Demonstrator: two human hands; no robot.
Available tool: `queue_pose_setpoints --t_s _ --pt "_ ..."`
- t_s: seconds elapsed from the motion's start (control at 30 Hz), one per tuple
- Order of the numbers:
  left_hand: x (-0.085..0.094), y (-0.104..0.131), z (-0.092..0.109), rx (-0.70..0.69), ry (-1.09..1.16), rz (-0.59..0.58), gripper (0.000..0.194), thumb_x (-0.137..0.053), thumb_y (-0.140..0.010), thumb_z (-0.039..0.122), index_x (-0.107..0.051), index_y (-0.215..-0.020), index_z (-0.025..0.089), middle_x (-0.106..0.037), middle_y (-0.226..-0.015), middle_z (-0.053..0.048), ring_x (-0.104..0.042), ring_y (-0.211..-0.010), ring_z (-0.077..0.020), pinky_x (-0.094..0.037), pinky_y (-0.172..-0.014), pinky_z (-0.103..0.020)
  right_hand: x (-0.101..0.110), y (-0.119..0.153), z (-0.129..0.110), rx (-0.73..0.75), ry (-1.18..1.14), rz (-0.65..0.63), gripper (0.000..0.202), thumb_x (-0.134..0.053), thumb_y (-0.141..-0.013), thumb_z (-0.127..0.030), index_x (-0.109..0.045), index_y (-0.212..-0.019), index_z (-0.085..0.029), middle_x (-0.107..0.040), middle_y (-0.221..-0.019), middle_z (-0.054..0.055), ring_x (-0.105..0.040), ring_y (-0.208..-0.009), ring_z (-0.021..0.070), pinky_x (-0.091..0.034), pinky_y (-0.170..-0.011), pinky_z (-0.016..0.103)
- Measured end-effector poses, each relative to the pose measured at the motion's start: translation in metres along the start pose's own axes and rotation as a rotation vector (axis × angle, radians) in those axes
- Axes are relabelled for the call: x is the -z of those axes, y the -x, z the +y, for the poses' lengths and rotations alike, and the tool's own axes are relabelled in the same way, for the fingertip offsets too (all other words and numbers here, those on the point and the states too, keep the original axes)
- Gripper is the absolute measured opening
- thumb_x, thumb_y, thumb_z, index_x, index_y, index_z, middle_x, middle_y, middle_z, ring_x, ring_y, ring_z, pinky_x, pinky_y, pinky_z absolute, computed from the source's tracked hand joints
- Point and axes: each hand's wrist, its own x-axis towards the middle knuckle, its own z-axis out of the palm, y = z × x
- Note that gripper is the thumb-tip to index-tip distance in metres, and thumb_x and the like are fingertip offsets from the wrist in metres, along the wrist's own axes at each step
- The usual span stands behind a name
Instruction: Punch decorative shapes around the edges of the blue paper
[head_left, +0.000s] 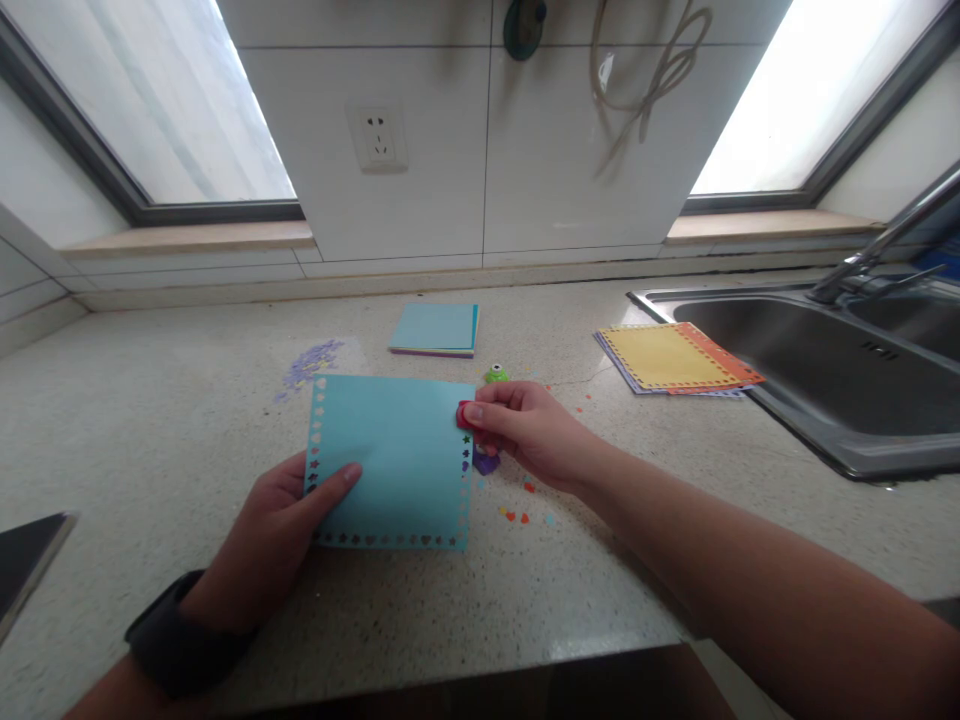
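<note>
A light blue sheet of paper (401, 450) is held up above the counter, with small punched shapes along its left, bottom and part of its right edge. My left hand (281, 530) grips its lower left side, thumb on the front. At the upper right edge, my right hand (536, 430) is closed on a small red craft punch (466, 414), thumb pressing on it. Behind the right edge, a purple punch (487, 460) shows in part on the counter. A green punch with an eye (496, 373) stands just beyond the right hand.
A stack of blue and other coloured paper (435, 328) lies toward the wall. Punched yellow and orange sheets (675, 358) lie by the steel sink (825, 400). Purple paper bits (311, 365) are heaped at left; orange bits (517, 517) are scattered near the right hand.
</note>
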Motion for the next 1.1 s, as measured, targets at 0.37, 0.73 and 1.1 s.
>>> queue_pose_setpoints --t_s 0.37,0.73,1.1 --pt "-0.0010 0.0006 0.0003 -0.038 -0.037 0.010 0.055 -0.082 -0.076 0.044 -0.073 -0.123 0.019 -0.079 -0.112 -0.012 -0.076 -0.097 -0.0364 -0.064 -0.085 -0.046 -0.0023 0.0014 -0.0029 -0.004 -0.020 0.009 0.036 -0.081 -0.078 -0.045 -0.059 -0.069 -0.019 -0.057 -0.057 -0.003 -0.050 -0.050 0.0103 -0.039 -0.047 0.025" --pt "-0.0007 0.0011 -0.0003 -0.027 -0.029 -0.008 0.049 -0.078 -0.082 0.041 -0.071 -0.125 0.019 -0.080 -0.111 -0.010 -0.076 -0.097 -0.0335 -0.061 -0.091 -0.047 -0.0035 0.0020 -0.0039 -0.009 -0.019 0.014 0.036 -0.080 -0.078 -0.045 -0.058 -0.068 -0.019 -0.056 -0.056 -0.003 -0.048 -0.048 0.0095 -0.037 -0.048 0.026" --pt "-0.0016 -0.0006 0.0006 -0.034 -0.052 0.025 0.050 -0.079 -0.080 0.042 -0.072 -0.124 0.020 -0.080 -0.110 -0.009 -0.077 -0.094 -0.0326 -0.063 -0.087 -0.045 -0.0040 0.0011 -0.0037 -0.007 -0.011 0.011 0.036 -0.079 -0.079 -0.046 -0.058 -0.068 -0.019 -0.055 -0.057 -0.003 -0.048 -0.049 0.0099 -0.036 -0.048 0.026"
